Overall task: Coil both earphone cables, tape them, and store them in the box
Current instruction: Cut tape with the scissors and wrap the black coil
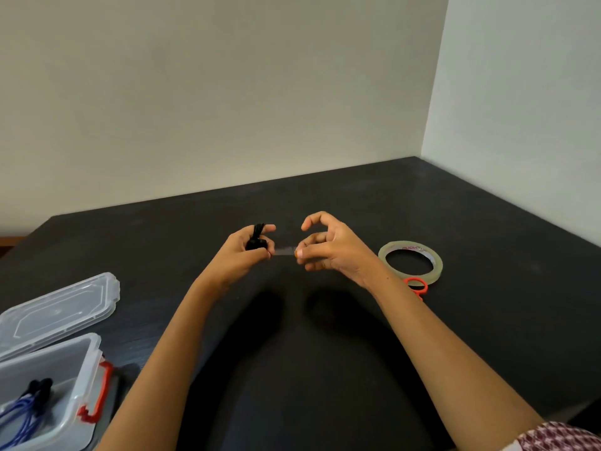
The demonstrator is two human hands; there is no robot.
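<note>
One of the two cables looks finished: in the head view we see the blue earphone cable [22, 415] lying coiled inside the open box [87, 362] at our lower left, with the lid [61, 307] on the worktop [325, 353] just behind it. Whether that blue coil is taped we cannot tell. The second, the black earphone cable [257, 237], is gathered into a tight bundle held above the worktop, so we judge ourselves at the taping step; what is left is to wrap the strip round the bundle, press it down and put the bundle in the box.

Our left hand [242, 252] has its fingers curled round the black bundle, with loops poking out above the fist. Our right hand [328, 247] pinches one end of a short strip of clear tape [284, 252] between thumb and fingertip, the index finger lifted and arched. The strip stretches between both hands, its other end at the left thumb. The tape roll [410, 262] lies flat to our right, the orange scissors [416, 285] just beside it, partly hidden by the right wrist
</note>
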